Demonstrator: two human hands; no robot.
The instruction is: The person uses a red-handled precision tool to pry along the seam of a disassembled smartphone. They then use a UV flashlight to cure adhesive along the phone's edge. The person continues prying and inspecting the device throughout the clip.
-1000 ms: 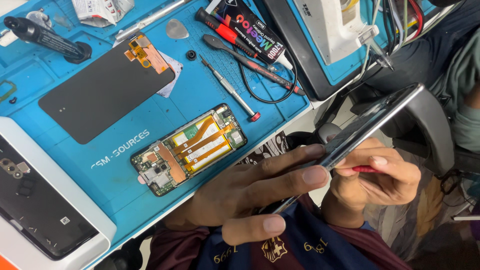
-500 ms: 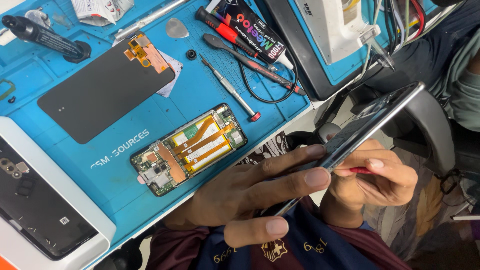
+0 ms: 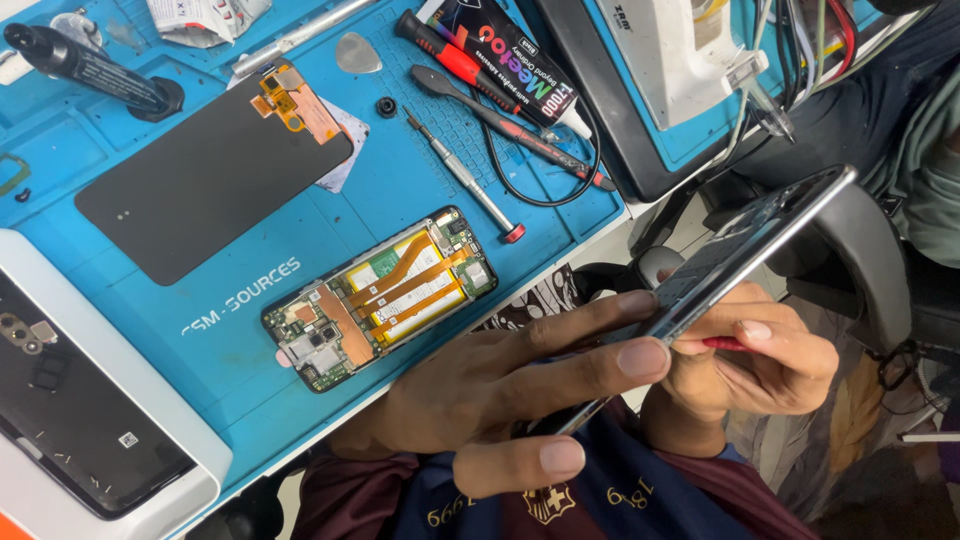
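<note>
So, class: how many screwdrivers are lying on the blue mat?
2: a silver screwdriver with a red end cap mid-mat, and a red-and-black screwdriver beside the glue tube. Others may be hidden.

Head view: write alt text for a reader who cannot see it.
Two hands hold a thin phone frame edge-on off the bench: the left hand grips it, the right hand holds a red tool against it. On the blue mat lie an opened phone, a dark screen panel and a screwdriver.

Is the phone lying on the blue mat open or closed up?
Open. The opened phone on the blue rubber mat has no back cover: its green circuit boards, orange ribbon cables and pale battery all show.
</note>
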